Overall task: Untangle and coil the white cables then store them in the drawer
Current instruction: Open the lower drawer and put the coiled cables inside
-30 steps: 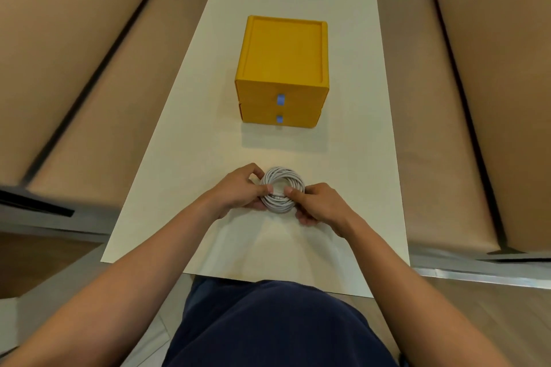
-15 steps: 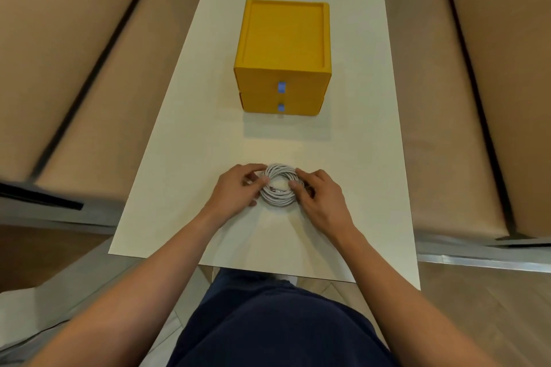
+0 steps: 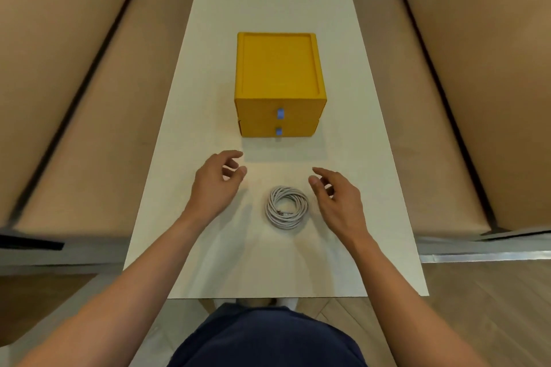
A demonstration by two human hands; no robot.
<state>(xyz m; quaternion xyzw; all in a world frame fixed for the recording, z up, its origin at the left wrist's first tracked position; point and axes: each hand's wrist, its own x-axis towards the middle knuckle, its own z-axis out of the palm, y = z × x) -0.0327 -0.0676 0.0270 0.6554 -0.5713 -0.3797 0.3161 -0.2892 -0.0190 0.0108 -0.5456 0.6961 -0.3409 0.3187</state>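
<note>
While its 2 drawers look closed, the yellow drawer unit (image 3: 278, 68) stands on the white table (image 3: 208, 247) at 12 o'clock from the cable. The left hand (image 3: 213, 185) hovers at 10 o'clock and the right hand (image 3: 337, 199) at 3 o'clock, both loose-fingered and grasping nothing. The coiled white cable (image 3: 286, 207) lies flat between them, touching neither. Unbound, its loops could spring apart when lifted. The ring is near-round with no clear long axis, its opening facing upward.

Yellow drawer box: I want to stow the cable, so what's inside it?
The drawer box has both drawers shut, showing only fronts and blue pulls; its contents are hidden.
</note>
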